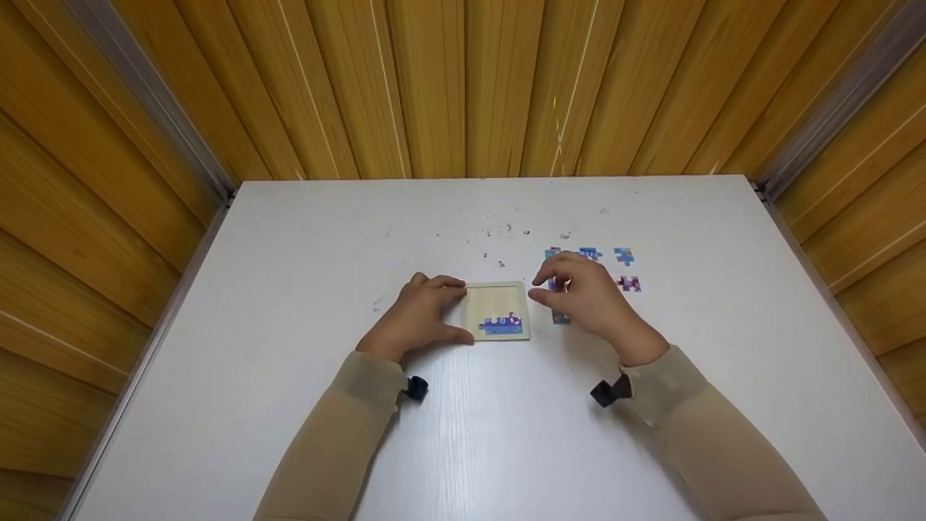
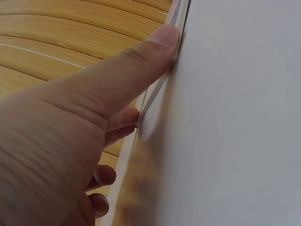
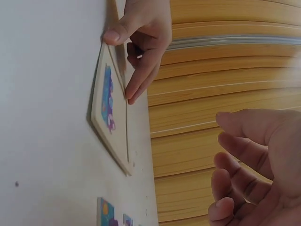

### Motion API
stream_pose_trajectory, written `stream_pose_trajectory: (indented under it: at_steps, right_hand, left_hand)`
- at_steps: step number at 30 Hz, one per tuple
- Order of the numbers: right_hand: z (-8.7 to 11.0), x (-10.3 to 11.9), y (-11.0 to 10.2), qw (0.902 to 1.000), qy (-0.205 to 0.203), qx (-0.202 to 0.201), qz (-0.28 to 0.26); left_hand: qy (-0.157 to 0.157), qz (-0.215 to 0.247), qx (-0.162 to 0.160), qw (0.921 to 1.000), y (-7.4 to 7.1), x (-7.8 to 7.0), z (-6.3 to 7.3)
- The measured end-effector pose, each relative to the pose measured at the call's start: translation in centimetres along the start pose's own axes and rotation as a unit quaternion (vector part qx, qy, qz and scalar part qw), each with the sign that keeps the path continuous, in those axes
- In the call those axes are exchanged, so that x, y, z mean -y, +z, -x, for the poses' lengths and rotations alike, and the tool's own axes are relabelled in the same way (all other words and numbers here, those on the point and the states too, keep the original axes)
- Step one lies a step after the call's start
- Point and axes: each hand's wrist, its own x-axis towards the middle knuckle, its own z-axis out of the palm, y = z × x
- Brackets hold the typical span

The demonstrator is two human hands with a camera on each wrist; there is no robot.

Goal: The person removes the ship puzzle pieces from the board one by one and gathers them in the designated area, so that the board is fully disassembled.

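A square wooden puzzle tray [image 1: 493, 299] lies on the white table, with joined blue and purple jigsaw pieces [image 1: 500, 328] along its near side. My left hand [image 1: 417, 316] grips the tray's left side, thumb [image 2: 162, 40] at the near corner and fingertips at the far one. To the right of the tray hovers my right hand [image 1: 589, 298], fingers loosely bent and thumb apart from them; nothing shows between them in the right wrist view. Beneath and beyond that hand are loose jigsaw pieces [image 1: 561, 318], partly hidden by it.
More loose pieces lie farther right, among them a blue one [image 1: 623, 255] and a purple-pink one [image 1: 630, 284]. Small dark specks [image 1: 527, 232] dot the table [image 1: 318, 239] beyond the tray. Yellow wood-grain panels [image 1: 499, 87] enclose the table's back and sides.
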Motion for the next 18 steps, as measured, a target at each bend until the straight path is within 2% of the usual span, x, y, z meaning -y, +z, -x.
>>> stream_pose_trajectory:
  at_steps: [4, 9, 18]
  right_hand:
    - [0.0, 1.3, 0.2, 0.9994, -0.015, -0.017, -0.025]
    - [0.0, 2.1, 0.7, 0.9979, -0.003, -0.021, -0.061]
    - [0.3, 1.4, 2.0, 0.9955, 0.000, 0.007, -0.095]
  left_hand:
    - [-0.009, 0.000, 0.003, 1.0000, 0.0, -0.2, 0.0]
    - [-0.017, -0.001, 0.009, 0.9998, -0.3, -0.6, 0.0]
    - [-0.006, -0.017, 0.019, 0.9997, -0.3, -0.4, 0.1]
